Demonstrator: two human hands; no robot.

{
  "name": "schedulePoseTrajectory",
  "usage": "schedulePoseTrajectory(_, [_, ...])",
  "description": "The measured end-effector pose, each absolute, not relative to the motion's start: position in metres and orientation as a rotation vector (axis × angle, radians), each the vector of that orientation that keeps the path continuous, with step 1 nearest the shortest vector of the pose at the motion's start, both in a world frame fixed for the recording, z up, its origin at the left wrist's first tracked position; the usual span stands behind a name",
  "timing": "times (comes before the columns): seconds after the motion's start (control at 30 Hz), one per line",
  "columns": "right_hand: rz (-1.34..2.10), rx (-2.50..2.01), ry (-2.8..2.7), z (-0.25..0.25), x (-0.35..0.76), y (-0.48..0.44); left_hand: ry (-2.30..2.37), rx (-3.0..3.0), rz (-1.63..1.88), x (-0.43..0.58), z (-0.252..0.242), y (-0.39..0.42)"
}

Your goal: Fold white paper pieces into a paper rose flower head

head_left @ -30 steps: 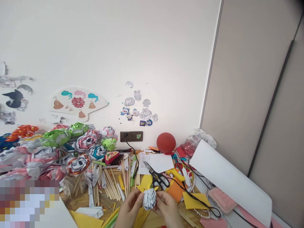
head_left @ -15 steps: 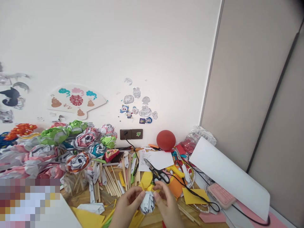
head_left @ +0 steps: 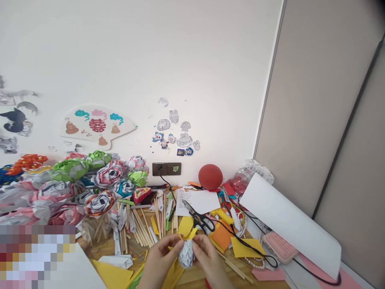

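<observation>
Between my two hands is a folded white paper flower [head_left: 186, 254] with layered, pointed folds and yellow paper strips [head_left: 191, 233] sticking out at its far end. My left hand [head_left: 164, 257] pinches its left side with thumb and fingers. From the right, my right hand [head_left: 208, 257] grips the other side in the same way. Just beyond the hands lie black-handled scissors [head_left: 199, 216], blades slightly apart, over a white sheet with writing [head_left: 198, 202]. Yellow paper pieces lie under and around the hands.
Many finished paper flowers [head_left: 99, 202] are heaped at the left. Wooden sticks [head_left: 140, 228] lie behind my left hand. A red balloon [head_left: 210, 177], a yellow glue gun [head_left: 225, 216], a black cable [head_left: 251, 245] and a pink keypad-like device [head_left: 280, 247] are at the right.
My right hand's fingers have curled in closer around the paper flower, and the flower is turned slightly, with its yellow strips showing more. The surroundings are the same.
</observation>
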State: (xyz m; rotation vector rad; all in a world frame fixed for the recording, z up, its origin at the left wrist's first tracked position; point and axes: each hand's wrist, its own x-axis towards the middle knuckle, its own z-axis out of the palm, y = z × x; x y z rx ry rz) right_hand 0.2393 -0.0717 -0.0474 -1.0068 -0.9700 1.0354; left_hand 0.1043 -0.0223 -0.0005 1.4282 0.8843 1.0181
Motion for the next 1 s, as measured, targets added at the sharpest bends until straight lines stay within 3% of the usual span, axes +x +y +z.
schedulePoseTrajectory(0.1, [0.997,-0.993,-1.123,-0.045,0.238,-0.076,0.942,1.506,1.005,0.103,-0.002,-0.022])
schedulePoseTrajectory(0.33, [0.396,-1.239,-1.424,-0.031,0.248,-0.087,0.929,1.783,0.995,0.104,-0.006,-0.028])
schedulePoseTrajectory(0.83, [0.986,-1.223,-1.203,-0.023,0.254,-0.086,0.684,1.522,0.648,0.106,-0.016,-0.024])
schedulePoseTrajectory(1.0, [1.037,-1.284,-1.218,-0.025,0.253,-0.088,0.733,1.515,0.602,0.106,-0.025,-0.022])
